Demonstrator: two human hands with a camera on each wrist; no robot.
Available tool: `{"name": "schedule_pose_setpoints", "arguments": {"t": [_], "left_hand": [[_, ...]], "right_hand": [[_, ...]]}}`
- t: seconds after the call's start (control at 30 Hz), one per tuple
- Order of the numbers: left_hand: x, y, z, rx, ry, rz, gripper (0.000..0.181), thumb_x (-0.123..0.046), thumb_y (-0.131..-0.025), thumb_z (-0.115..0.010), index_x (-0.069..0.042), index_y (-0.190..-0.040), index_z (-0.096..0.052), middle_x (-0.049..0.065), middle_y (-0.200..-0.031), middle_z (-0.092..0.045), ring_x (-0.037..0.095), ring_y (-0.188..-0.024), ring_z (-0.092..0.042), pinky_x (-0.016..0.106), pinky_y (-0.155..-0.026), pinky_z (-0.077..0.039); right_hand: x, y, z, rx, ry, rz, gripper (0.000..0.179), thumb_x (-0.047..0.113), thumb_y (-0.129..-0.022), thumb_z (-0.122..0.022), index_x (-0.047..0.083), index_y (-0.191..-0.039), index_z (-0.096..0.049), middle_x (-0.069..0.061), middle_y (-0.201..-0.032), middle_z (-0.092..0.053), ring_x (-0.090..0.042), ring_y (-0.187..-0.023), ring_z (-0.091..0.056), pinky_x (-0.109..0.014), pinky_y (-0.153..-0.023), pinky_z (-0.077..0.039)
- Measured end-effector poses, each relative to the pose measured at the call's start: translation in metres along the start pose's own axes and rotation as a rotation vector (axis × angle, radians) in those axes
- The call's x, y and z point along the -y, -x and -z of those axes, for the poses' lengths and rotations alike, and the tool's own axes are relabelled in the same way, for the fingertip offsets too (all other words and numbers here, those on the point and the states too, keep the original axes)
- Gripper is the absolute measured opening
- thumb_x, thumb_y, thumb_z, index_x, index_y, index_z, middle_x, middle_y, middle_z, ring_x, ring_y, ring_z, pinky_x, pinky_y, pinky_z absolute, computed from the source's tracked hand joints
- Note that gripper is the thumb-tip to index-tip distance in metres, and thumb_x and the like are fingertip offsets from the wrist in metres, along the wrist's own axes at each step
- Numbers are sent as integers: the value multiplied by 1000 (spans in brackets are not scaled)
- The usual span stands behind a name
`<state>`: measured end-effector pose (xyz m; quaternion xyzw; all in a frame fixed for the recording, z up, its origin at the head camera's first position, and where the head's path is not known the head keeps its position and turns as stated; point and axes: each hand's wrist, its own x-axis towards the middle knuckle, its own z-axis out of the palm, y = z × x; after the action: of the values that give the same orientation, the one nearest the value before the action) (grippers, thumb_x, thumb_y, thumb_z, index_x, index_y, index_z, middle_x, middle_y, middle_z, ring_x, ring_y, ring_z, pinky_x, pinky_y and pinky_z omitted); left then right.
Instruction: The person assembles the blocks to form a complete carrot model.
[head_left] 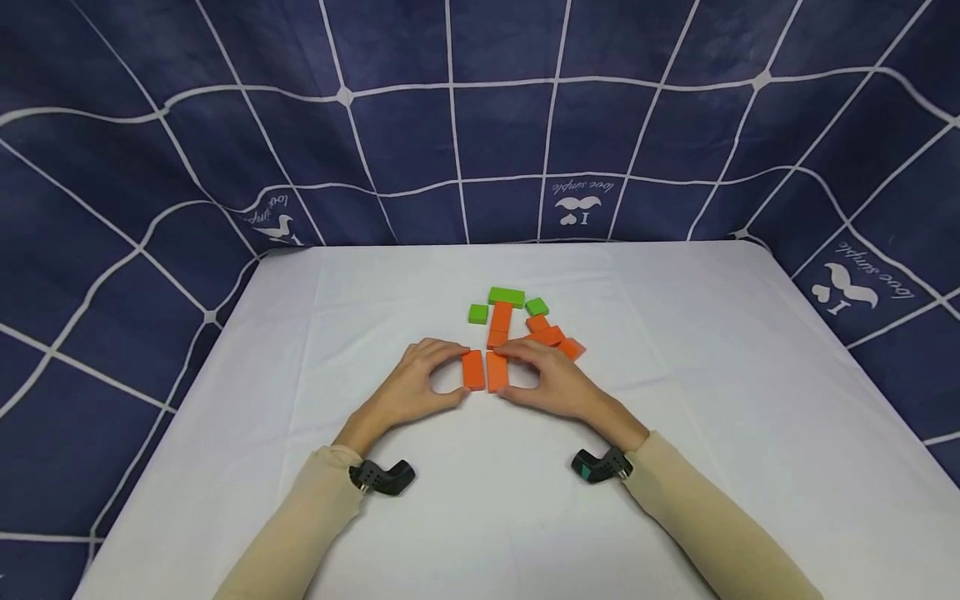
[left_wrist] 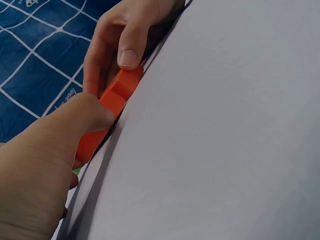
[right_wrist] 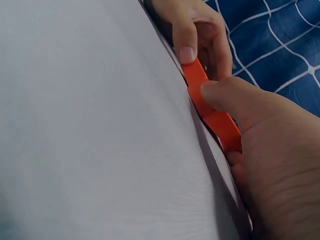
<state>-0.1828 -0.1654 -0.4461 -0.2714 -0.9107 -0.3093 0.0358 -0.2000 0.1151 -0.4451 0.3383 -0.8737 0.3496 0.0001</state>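
Observation:
In the head view two orange blocks lie side by side with a narrow gap on the white table. My left hand (head_left: 422, 382) pinches the left orange block (head_left: 473, 370) lengthwise between thumb and fingers. The right orange block (head_left: 497, 372) is pinched the same way by my right hand (head_left: 553, 382). Just beyond them lies another long orange piece (head_left: 501, 323), its far end touching a green bar (head_left: 507, 297). Both wrist views show the thumbs at the blocks' near ends; the left thumb (left_wrist: 95, 117) and the right thumb (right_wrist: 220, 95) press on orange.
Small green blocks (head_left: 478, 314) (head_left: 537, 307) flank the long orange piece. Several more orange blocks (head_left: 547, 335) lie in a loose cluster beyond my right hand. The white cloth-covered table (head_left: 675, 333) has a dark blue checked curtain (head_left: 495, 125) around its far edge and sides.

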Motion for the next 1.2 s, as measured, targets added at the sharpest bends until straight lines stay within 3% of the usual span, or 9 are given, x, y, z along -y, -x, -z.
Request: {"name": "schedule_pose_setpoints", "arguments": {"t": [0.3,1.2], "left_hand": [[4,-3,-1,-28,-39,-1,58,-36,-86,-80,-14,-137,-66,3,-133,-67,23,-129,-54,48,-112,-38],[5,0,-3,-40,-87,12,59,-39,-88,-78,-14,-140,-64,4,-138,-66,26,-133,-54,48,-115,-39]], "right_hand": [[-3,-13,-1,25,8,-25,58,41,-90,-80,21,-142,-63,1,-142,-63,-19,-135,-57,-43,-114,-46],[-3,-12,-4,12,35,0,62,43,-91,-78,18,-145,-60,0,-147,-60,-22,-139,-52,-47,-117,-42]]}}
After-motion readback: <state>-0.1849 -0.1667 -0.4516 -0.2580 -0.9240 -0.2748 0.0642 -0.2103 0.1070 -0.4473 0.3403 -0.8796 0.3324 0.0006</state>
